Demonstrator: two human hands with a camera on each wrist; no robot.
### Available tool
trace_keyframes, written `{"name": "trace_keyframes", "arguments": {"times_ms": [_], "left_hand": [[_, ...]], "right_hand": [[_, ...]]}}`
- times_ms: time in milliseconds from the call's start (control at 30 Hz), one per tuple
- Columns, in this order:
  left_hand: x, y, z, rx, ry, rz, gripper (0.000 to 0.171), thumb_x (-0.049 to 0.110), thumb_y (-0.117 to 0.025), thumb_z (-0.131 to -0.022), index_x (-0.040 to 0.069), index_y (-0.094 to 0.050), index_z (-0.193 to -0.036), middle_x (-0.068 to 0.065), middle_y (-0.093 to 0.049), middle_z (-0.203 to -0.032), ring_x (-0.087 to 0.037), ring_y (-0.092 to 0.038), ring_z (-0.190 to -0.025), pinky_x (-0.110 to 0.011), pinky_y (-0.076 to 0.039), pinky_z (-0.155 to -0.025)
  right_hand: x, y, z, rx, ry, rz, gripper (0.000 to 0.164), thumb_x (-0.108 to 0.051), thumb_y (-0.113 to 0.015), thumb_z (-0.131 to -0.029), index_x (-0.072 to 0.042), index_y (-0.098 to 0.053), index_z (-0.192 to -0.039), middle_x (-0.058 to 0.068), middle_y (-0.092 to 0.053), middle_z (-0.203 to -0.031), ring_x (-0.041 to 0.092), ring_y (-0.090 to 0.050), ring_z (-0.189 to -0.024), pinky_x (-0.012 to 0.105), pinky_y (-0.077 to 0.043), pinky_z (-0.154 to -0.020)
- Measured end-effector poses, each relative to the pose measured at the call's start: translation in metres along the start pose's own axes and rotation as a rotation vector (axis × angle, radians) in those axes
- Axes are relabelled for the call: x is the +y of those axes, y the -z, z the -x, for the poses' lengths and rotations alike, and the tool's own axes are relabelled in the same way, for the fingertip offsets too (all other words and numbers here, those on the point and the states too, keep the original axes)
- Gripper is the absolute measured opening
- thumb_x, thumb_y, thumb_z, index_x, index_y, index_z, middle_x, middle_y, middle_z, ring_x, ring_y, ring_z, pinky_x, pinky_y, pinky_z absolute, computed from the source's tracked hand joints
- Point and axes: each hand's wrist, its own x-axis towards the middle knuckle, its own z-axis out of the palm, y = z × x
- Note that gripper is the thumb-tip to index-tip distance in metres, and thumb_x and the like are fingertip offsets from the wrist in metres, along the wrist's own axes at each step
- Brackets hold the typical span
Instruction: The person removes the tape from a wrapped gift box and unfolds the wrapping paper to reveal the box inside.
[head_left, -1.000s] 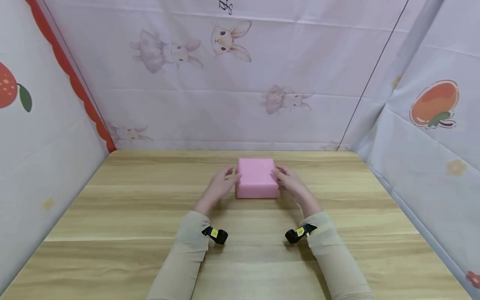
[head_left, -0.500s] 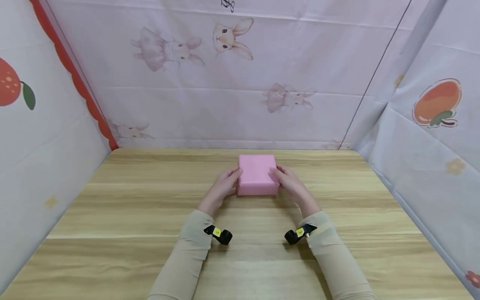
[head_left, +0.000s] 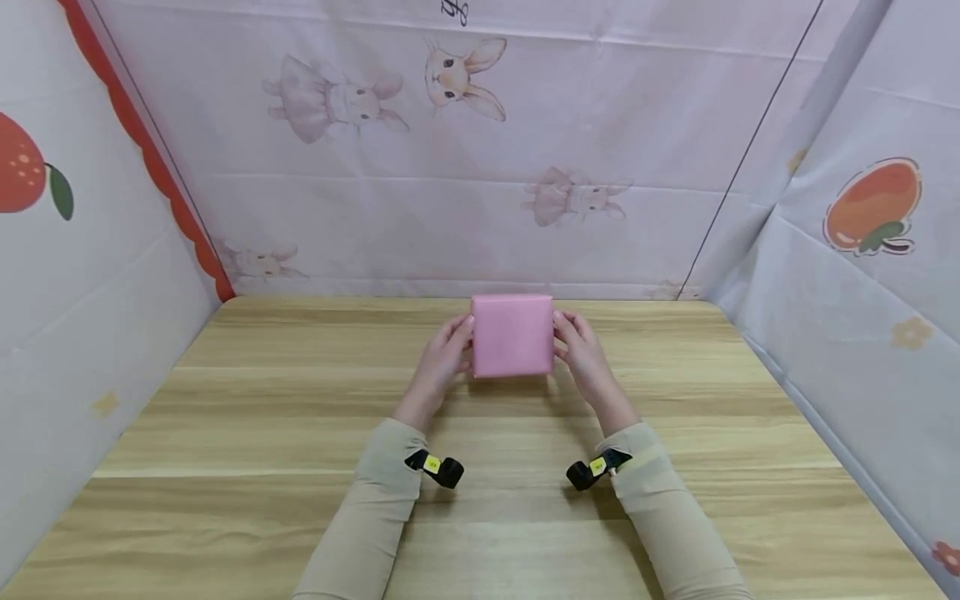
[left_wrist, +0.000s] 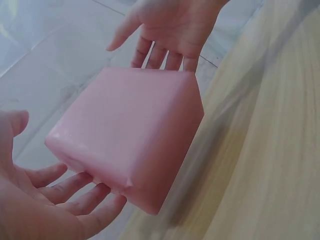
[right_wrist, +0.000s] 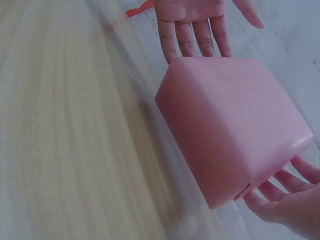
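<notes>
A pink wrapped box point(head_left: 513, 336) is held off the wooden table between both hands, with one broad face turned towards the head view. At its left side, my left hand point(head_left: 442, 354) supports it with fairly straight fingers. My right hand point(head_left: 587, 358) does the same at the right side. In the left wrist view, the near left hand's fingers point(left_wrist: 85, 200) touch the box's edge, while its thumb stands away from it. The right wrist view shows the right hand point(right_wrist: 295, 200) with extended fingers reaching against the edge of the box point(right_wrist: 240, 110); parts of the fingertips are hidden behind it.
The wooden table point(head_left: 225, 467) extends in front and to both sides. A pale cloth backdrop point(head_left: 420, 225) with printed rabbits rises right behind the box, and printed cloth walls point(head_left: 832, 333) close off the sides. Small black cameras point(head_left: 447, 472) sit on the wrists.
The box has risen off the table and tipped so its top face turns towards the head camera. Both thumbs have shifted from its top to its sides.
</notes>
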Motion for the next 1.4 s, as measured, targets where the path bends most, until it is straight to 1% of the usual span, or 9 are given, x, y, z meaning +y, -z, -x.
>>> {"name": "trace_keyframes", "arguments": {"times_ms": [133, 333, 500, 633, 833, 1000, 1167, 1267, 1400], "left_hand": [[0.0048, -0.0008, 0.0036, 0.023, -0.003, 0.02, 0.053, 0.048, -0.045, -0.101, 0.013, -0.045, -0.141, -0.012, -0.054, -0.139, -0.03, -0.053, -0.128, -0.05, -0.049, -0.101], [0.0072, -0.0025, 0.0063, 0.036, -0.003, 0.038, 0.051, 0.047, -0.044, -0.101, 0.013, -0.047, -0.14, -0.011, -0.052, -0.141, -0.03, -0.051, -0.13, -0.052, -0.047, -0.104], [0.0059, -0.0038, 0.0063, 0.053, -0.01, 0.051, 0.051, 0.047, -0.043, -0.102, 0.014, -0.047, -0.14, -0.013, -0.053, -0.138, -0.031, -0.052, -0.128, -0.051, -0.048, -0.103], [0.0046, -0.0046, 0.0058, 0.065, -0.021, 0.099, 0.049, 0.044, -0.043, -0.102, 0.01, -0.047, -0.138, -0.015, -0.054, -0.132, -0.03, -0.054, -0.123, -0.048, -0.049, -0.1], [0.0033, -0.0066, 0.0055, 0.111, -0.026, 0.119, 0.047, 0.045, -0.044, -0.102, 0.009, -0.05, -0.132, -0.013, -0.056, -0.126, -0.027, -0.056, -0.118, -0.042, -0.051, -0.098], [0.0035, -0.0075, 0.0037, 0.151, -0.041, 0.141, 0.047, 0.045, -0.046, -0.101, 0.007, -0.052, -0.129, -0.012, -0.058, -0.123, -0.029, -0.056, -0.116, -0.041, -0.051, -0.094], [0.0063, -0.0083, 0.005, 0.192, -0.045, 0.158, 0.044, 0.043, -0.051, -0.099, 0.006, -0.054, -0.125, -0.012, -0.059, -0.113, -0.03, -0.059, -0.113, -0.039, -0.052, -0.089], [0.0059, -0.0081, 0.0054, 0.214, -0.037, 0.165, 0.04, 0.038, -0.056, -0.098, 0.005, -0.056, -0.122, -0.009, -0.059, -0.106, -0.027, -0.061, -0.107, -0.036, -0.053, -0.085], [0.0034, -0.007, 0.0045, 0.247, -0.029, 0.149, 0.031, 0.023, -0.062, -0.094, 0.003, -0.058, -0.118, -0.005, -0.057, -0.098, -0.019, -0.061, -0.09, -0.031, -0.055, -0.077]], "right_hand": [[-0.0017, -0.0001, 0.0012, 0.012, 0.036, -0.06, 0.037, -0.035, -0.043, -0.104, -0.005, -0.045, -0.126, 0.013, -0.049, -0.131, 0.027, -0.049, -0.125, 0.046, -0.043, -0.104], [-0.005, -0.0008, 0.0045, 0.006, 0.063, -0.105, 0.045, -0.037, -0.041, -0.104, -0.001, -0.043, -0.132, 0.017, -0.047, -0.137, 0.029, -0.047, -0.126, 0.048, -0.042, -0.107], [-0.0071, -0.0004, 0.0046, 0.032, 0.074, -0.138, 0.043, -0.036, -0.043, -0.104, -0.001, -0.044, -0.129, 0.006, -0.054, -0.117, 0.029, -0.048, -0.121, 0.048, -0.044, -0.103], [-0.0073, -0.0002, 0.0032, 0.057, 0.064, -0.159, 0.034, -0.034, -0.046, -0.103, -0.006, -0.047, -0.122, -0.003, -0.058, -0.102, 0.023, -0.052, -0.112, 0.04, -0.05, -0.095], [-0.007, -0.0018, 0.0047, 0.098, 0.065, -0.224, 0.012, -0.026, -0.052, -0.101, -0.015, -0.051, -0.106, -0.005, -0.058, -0.094, 0.013, -0.055, -0.097, 0.025, -0.055, -0.077], [-0.0076, -0.0027, 0.0055, 0.113, 0.07, -0.244, 0.009, -0.023, -0.056, -0.099, -0.015, -0.054, -0.102, -0.006, -0.059, -0.093, 0.01, -0.057, -0.093, 0.023, -0.055, -0.074], [-0.0079, -0.0028, 0.0051, 0.138, 0.073, -0.265, 0.006, -0.021, -0.06, -0.097, -0.015, -0.058, -0.095, -0.007, -0.06, -0.086, 0.009, -0.056, -0.088, 0.023, -0.056, -0.071], [-0.0071, -0.0031, 0.0053, 0.134, 0.07, -0.264, 0.006, -0.018, -0.062, -0.096, -0.014, -0.059, -0.093, -0.007, -0.059, -0.085, 0.008, -0.056, -0.084, 0.023, -0.056, -0.069], [-0.0049, -0.0033, 0.0059, 0.11, 0.051, -0.248, 0.007, -0.011, -0.065, -0.093, -0.007, -0.059, -0.097, -0.006, -0.06, -0.082, 0.007, -0.058, -0.081, 0.022, -0.056, -0.068]]}}
